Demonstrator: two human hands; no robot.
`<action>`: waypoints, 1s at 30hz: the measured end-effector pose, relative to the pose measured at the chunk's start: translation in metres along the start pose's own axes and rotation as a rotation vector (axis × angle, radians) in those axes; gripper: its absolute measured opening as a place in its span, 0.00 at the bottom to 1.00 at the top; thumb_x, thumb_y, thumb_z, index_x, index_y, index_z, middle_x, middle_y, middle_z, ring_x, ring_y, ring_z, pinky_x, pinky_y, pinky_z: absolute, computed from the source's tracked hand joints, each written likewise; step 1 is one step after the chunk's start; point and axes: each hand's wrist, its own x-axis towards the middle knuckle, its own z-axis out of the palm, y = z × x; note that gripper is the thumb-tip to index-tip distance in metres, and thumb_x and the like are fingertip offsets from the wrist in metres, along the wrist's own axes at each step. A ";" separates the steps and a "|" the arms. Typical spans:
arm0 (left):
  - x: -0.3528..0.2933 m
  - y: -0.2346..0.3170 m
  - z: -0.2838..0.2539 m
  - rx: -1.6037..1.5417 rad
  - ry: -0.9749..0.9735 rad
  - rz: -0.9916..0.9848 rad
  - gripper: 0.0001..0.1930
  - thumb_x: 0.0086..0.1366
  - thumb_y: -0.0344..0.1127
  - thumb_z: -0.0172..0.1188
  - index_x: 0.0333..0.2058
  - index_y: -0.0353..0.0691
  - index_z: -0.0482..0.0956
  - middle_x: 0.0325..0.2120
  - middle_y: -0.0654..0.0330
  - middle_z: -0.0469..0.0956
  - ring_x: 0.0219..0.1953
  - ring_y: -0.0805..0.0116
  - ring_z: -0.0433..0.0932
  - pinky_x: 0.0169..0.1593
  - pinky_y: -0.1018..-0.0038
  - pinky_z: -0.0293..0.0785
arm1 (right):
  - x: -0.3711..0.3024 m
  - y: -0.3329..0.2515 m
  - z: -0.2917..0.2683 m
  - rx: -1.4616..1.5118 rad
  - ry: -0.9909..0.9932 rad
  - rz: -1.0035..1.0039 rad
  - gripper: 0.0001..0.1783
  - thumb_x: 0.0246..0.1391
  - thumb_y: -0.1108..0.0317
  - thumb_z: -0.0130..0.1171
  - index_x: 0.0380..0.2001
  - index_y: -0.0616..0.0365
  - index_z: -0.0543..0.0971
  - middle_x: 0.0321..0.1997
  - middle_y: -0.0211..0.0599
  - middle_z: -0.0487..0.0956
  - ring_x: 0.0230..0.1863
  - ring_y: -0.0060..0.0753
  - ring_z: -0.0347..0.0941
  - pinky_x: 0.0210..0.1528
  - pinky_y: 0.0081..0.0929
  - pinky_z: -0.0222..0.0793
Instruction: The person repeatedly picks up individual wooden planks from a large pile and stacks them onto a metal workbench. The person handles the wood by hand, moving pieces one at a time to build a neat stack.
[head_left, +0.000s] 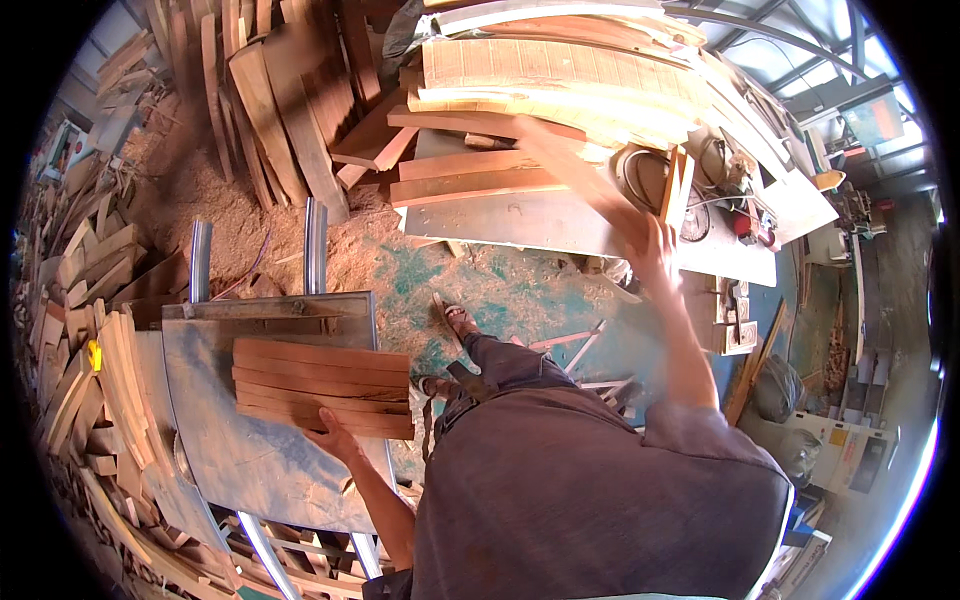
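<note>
A row of reddish-brown wooden boards (322,385) lies side by side on a grey metal machine table (250,465) to my left. My left hand (338,437) rests against the near edge of these boards, fingers apart, not wrapped round them. Out to the right, my right hand (655,255) is closed on the lower end of a wooden board (580,180). That board slants up and left over a light-coloured worktable (520,220) and is smeared by motion. Two more planks (480,180) lie on the worktable, left of the held board.
Large stacks of pale planks (560,65) fill the far side. Dark boards lean (285,120) at the far left above sawdust (340,240). Metal rails (316,245) stick out from the machine table. Offcuts (100,250) pile up at left. A red-and-black tool (750,228) sits at right.
</note>
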 end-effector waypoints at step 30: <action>0.006 -0.004 0.002 -0.034 0.005 0.122 0.45 0.64 0.43 0.70 0.68 0.28 0.53 0.62 0.45 0.65 0.60 0.58 0.69 0.63 0.66 0.68 | 0.175 -0.109 0.145 0.177 -0.559 -0.318 0.49 0.41 0.51 0.76 0.65 0.56 0.66 0.66 0.50 0.68 0.68 0.55 0.62 0.66 0.51 0.63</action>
